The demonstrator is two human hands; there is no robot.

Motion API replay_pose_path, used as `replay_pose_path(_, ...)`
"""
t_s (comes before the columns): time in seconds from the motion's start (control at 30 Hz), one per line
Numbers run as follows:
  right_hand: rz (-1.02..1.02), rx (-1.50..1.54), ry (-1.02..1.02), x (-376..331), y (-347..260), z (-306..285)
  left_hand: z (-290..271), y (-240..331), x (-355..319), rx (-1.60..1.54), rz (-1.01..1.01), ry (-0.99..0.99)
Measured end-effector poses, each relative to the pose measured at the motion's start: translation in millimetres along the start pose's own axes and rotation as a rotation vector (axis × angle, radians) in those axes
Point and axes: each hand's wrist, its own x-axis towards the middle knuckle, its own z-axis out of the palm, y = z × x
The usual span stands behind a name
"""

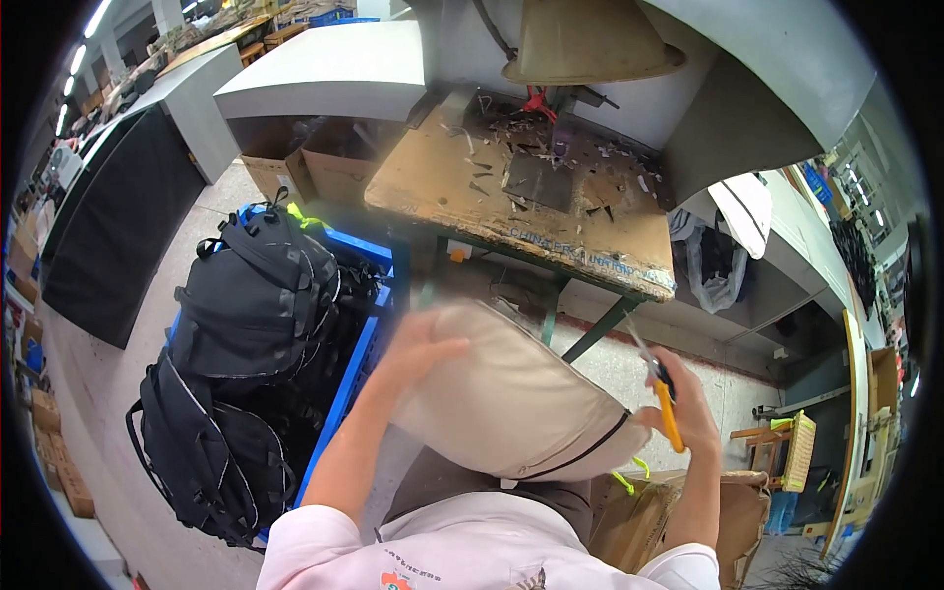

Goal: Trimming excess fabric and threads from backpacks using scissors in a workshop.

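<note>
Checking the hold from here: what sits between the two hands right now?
In the head view, the beige bag spans the gap: the left hand rests on its upper left side, the right hand, holding orange-handled scissors, at its right end.

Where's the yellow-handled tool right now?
In the head view, the yellow-handled tool is in the right hand, lower right of centre, beside the beige bag and below the worn wooden workbench.

The bag (511, 393) is beige with black piping, the tool handle (670, 414) orange, the backpacks (256, 295) black, their crate (356, 364) blue.
</note>
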Motion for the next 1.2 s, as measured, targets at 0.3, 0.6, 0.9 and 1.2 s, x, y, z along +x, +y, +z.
replay_pose_path(0.3,-0.573,-0.563,0.055,43,-59,44,26,25,-10,0.104,-0.02,-0.155)
replay_pose_path(0.6,-0.621,-0.639,0.079,41,-63,46,22,26,-16,0.034,-0.037,-0.2)
replay_pose_path(0.9,-0.679,-0.752,0.161,47,-44,54,28,31,-14,-0.03,-0.043,-0.195)
replay_pose_path(1.2,-0.62,-0.734,0.18,51,-32,61,27,25,-5,-0.039,-0.048,-0.139)
